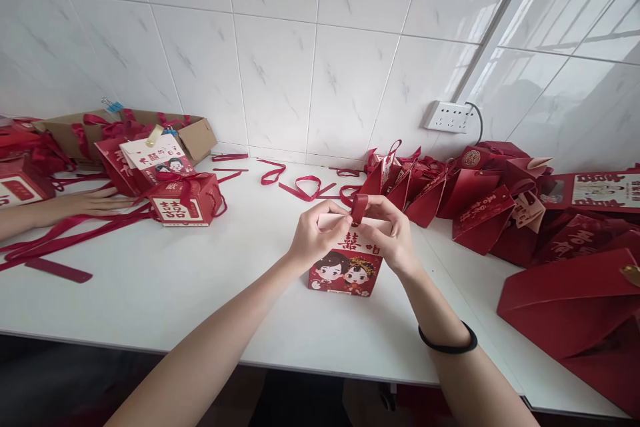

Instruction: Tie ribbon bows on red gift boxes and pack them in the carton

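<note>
A small red and cream gift box [345,273] with two cartoon figures on its front stands upright on the white table [240,280]. My left hand [320,233] grips its upper left edge, thumb on the front and fingers behind. On the other side my right hand [393,233] grips the upper right edge the same way. Between my two thumbs a dark red strap [359,208] forms a loop at the top of the box. Both sets of fingertips are partly hidden behind the box.
Finished-looking red boxes [425,193] crowd the right side. Loose red ribbons [307,188] lie beyond my hands. At left, another person's hand [95,203] rests near a ribbon-tied box [183,203] and a cardboard carton [197,140]. A power strip [451,117] is on the tiled wall.
</note>
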Action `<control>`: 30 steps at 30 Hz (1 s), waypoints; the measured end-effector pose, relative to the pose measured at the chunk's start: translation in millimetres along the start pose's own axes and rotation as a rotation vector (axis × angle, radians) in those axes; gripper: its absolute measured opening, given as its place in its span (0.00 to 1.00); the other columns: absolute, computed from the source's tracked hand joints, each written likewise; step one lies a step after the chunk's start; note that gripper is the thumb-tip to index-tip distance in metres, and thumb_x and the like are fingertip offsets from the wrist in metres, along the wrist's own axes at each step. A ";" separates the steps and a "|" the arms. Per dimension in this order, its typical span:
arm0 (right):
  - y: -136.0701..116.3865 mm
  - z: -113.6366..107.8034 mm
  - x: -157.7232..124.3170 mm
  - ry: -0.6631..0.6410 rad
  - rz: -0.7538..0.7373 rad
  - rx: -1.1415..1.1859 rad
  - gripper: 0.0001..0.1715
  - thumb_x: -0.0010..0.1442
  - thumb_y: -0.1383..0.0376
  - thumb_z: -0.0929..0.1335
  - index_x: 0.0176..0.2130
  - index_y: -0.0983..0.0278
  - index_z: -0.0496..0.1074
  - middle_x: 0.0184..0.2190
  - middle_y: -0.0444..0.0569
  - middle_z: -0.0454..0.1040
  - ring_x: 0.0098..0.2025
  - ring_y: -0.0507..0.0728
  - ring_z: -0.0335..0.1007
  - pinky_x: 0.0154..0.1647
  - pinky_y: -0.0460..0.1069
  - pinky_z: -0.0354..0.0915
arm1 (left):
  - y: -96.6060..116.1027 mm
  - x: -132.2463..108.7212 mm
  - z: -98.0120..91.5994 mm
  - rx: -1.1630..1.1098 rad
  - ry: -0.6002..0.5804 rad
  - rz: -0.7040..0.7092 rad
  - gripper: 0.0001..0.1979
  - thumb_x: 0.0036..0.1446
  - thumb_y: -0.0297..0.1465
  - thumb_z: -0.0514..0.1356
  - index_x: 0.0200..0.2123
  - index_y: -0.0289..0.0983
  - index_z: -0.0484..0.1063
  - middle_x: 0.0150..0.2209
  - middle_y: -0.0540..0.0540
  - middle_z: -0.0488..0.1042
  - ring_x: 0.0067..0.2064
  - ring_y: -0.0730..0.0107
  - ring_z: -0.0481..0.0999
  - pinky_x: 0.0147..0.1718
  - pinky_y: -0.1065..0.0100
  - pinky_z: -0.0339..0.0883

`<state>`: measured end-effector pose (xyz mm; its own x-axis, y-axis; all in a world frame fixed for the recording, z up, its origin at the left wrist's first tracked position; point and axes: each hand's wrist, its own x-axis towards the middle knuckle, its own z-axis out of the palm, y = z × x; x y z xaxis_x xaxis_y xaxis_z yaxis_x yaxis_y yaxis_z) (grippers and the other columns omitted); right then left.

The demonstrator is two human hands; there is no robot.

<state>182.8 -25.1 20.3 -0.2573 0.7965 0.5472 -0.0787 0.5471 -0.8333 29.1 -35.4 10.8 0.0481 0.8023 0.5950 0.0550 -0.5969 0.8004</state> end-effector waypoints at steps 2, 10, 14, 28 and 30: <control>0.0 1.6 0.6 0.025 -0.006 -0.024 0.12 0.50 0.67 0.68 0.38 0.58 0.71 0.32 0.43 0.73 0.33 0.53 0.69 0.30 0.46 0.66 | -0.4 0.4 0.4 0.013 0.012 -0.001 0.08 0.52 0.34 0.60 0.25 0.37 0.68 0.19 0.53 0.67 0.19 0.78 0.61 0.17 0.74 0.54; 1.7 5.0 0.9 0.135 0.089 -0.023 0.08 0.46 0.64 0.70 0.31 0.62 0.70 0.27 0.42 0.71 0.26 0.50 0.65 0.27 0.45 0.63 | 2.4 0.3 1.1 0.068 0.065 -0.018 0.07 0.50 0.34 0.61 0.25 0.36 0.71 0.20 0.51 0.69 0.20 0.77 0.63 0.18 0.74 0.56; 2.3 4.4 1.1 0.175 0.161 -0.041 0.09 0.45 0.63 0.70 0.30 0.62 0.69 0.23 0.40 0.68 0.22 0.48 0.60 0.23 0.44 0.60 | 2.4 0.0 0.1 0.085 0.077 -0.061 0.08 0.50 0.35 0.61 0.26 0.37 0.71 0.19 0.51 0.68 0.20 0.76 0.63 0.18 0.73 0.56; 7.7 8.9 4.8 0.173 0.233 -0.001 0.18 0.48 0.56 0.72 0.37 0.62 0.70 0.30 0.44 0.74 0.28 0.51 0.68 0.27 0.45 0.64 | -0.7 11.4 -4.0 -0.042 0.193 -0.202 0.06 0.44 0.31 0.62 0.27 0.36 0.71 0.23 0.51 0.70 0.23 0.75 0.68 0.20 0.74 0.61; 9.2 8.5 5.8 0.095 0.344 0.022 0.17 0.50 0.54 0.71 0.35 0.63 0.71 0.32 0.46 0.76 0.30 0.53 0.70 0.28 0.46 0.65 | -3.7 16.9 -9.1 -0.108 0.273 -0.325 0.08 0.42 0.32 0.63 0.28 0.36 0.71 0.24 0.50 0.72 0.25 0.73 0.70 0.21 0.74 0.62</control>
<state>172.4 -17.7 15.1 -0.1821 0.9540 0.2383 -0.0239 0.2379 -0.9710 20.7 -19.6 18.6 -0.2204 0.9290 0.2972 -0.0818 -0.3212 0.9435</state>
